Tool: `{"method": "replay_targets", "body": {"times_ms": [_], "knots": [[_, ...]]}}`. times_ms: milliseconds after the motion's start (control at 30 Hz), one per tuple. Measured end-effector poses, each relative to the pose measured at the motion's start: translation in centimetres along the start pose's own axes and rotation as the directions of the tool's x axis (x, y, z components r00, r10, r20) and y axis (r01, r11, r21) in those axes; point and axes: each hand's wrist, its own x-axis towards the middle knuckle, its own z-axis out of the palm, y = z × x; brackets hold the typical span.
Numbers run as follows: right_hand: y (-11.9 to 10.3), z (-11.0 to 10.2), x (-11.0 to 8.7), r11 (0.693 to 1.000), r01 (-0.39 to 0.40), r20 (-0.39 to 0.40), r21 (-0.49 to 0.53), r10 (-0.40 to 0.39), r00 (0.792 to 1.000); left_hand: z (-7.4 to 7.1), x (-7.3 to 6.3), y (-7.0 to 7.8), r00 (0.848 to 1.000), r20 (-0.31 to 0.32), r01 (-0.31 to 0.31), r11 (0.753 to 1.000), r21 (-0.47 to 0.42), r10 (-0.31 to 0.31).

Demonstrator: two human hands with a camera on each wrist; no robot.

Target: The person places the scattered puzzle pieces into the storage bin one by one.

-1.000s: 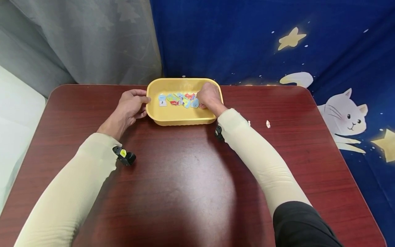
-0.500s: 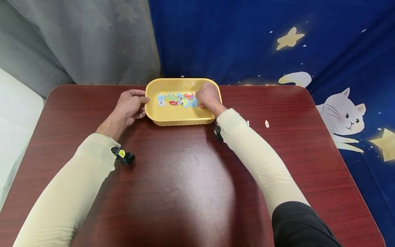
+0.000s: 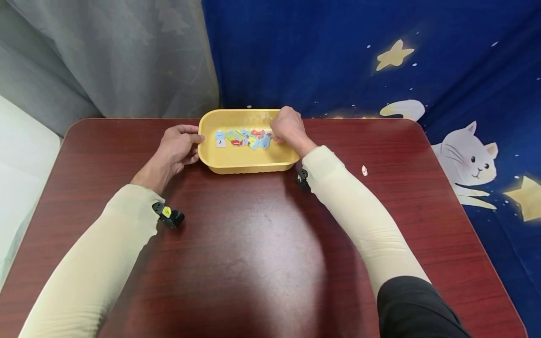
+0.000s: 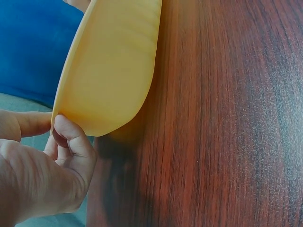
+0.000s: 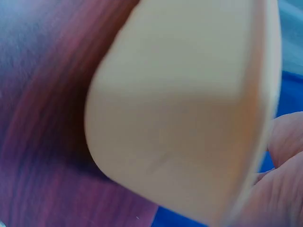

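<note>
A yellow oblong plastic basin (image 3: 253,167) stands near the far table edge. Several flat, colourful map-like puzzle pieces (image 3: 255,139) lie on its floor in a row, with a small white piece (image 3: 221,143) bearing a dark mark at the left end. My left hand (image 3: 177,146) pinches the basin's left rim (image 4: 71,52) between thumb and fingers, as the left wrist view shows. My right hand (image 3: 289,126) is over the basin's right end, fingers curled down inside beside the rightmost pieces. Its fingertips are mostly hidden, and the basin wall blocks them in the right wrist view.
A small pale scrap (image 3: 364,170) lies on the dark red wooden table (image 3: 236,244), right of the basin. Behind the table hang a grey curtain (image 3: 139,56) and a blue curtain (image 3: 296,51) with stars and a cat.
My right hand has risen slightly and shifted right, uncovering more of the rightmost puzzle pieces. A second scrap is now hidden behind my right sleeve. The left hand keeps its grip on the rim.
</note>
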Motion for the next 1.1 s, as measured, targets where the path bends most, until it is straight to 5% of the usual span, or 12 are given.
{"method": "replay_targets", "body": {"times_ms": [333, 700, 1100], "knots": [[0.4, -3.1, 0.1, 0.974, -0.089, 0.083, 0.206, 0.073, 0.994, 0.1, -0.1, -0.1, 1.0, 0.002, -0.013, 1.0, -0.003, 0.013], [3.4, -6.1, -0.5, 0.943, 0.013, 0.192, 0.333, -0.081, 0.978, -0.1, 0.0, -0.1, 1.0, -0.007, -0.021, 1.0, -0.019, 0.021], [7.0, -7.0, -1.0, 0.873, -0.025, 0.253, 0.488, -0.114, 0.961, -0.7, 0.0, -0.2, 1.0, -0.014, -0.024, 0.999, -0.022, 0.024]]}}
